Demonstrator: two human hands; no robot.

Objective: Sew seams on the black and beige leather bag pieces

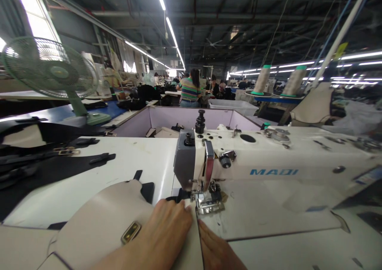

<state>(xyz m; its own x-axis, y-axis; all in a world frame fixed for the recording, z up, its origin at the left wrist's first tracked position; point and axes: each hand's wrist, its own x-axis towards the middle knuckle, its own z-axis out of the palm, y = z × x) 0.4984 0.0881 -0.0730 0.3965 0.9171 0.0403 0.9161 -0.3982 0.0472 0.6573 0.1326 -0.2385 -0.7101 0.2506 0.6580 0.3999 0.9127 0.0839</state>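
A beige leather bag piece [101, 214] lies on the white sewing machine bed, with a gold-rimmed metal clasp [131, 232] on it and dark tabs at its far end. My left hand [167, 226] is closed on the piece, knuckles bent, fingertips just left of the presser foot [209, 204]. Along the dark right edge of the leather, my right hand [216, 248] keeps its fingers pressed together against it; part of those fingers is hidden. The leather's far edge reaches the needle area of the sewing machine [268, 158]. The needle itself is hard to make out.
Black straps with buckles [56, 154] lie at the left. A green fan [56, 71] stands behind them. Beyond the machine is a pale purple bin [191, 116] holding beige pieces. Thread cones [262, 81] stand at the right. A person in a striped top [190, 90] is farther back.
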